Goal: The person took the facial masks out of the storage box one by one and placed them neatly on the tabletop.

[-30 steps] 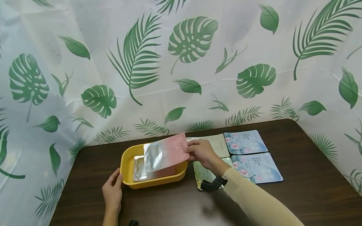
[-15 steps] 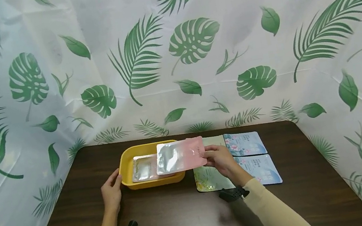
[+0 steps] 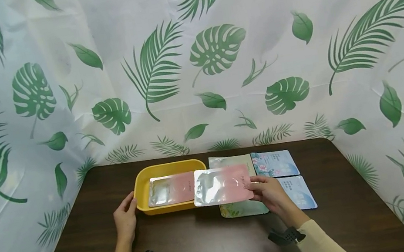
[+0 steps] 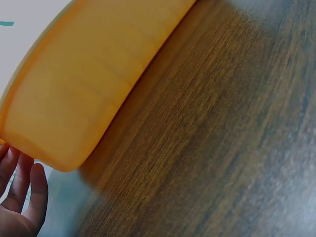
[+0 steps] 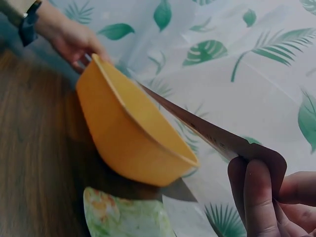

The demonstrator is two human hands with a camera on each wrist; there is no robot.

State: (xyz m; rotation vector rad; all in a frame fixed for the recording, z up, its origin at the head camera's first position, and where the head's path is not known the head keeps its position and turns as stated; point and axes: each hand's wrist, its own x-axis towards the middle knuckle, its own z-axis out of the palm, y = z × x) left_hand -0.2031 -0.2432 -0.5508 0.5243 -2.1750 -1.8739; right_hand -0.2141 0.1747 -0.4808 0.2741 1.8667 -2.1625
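The head view looks forward and down from above the near edge of the surface (image 3: pixel 205 248), taking in both hands and the yellow tub (image 3: pixel 143 183) toward 12 o'clock. The left wrist view sits low and very close to the tub's outer wall (image 4: pixel 84 98). The right wrist view looks toward 9 o'clock across the surface; all three views share the tub (image 5: pixel 123 133).

Left hand (image 3: pixel 124 218) flat, resting; right hand (image 3: pixel 272 192) pinching.
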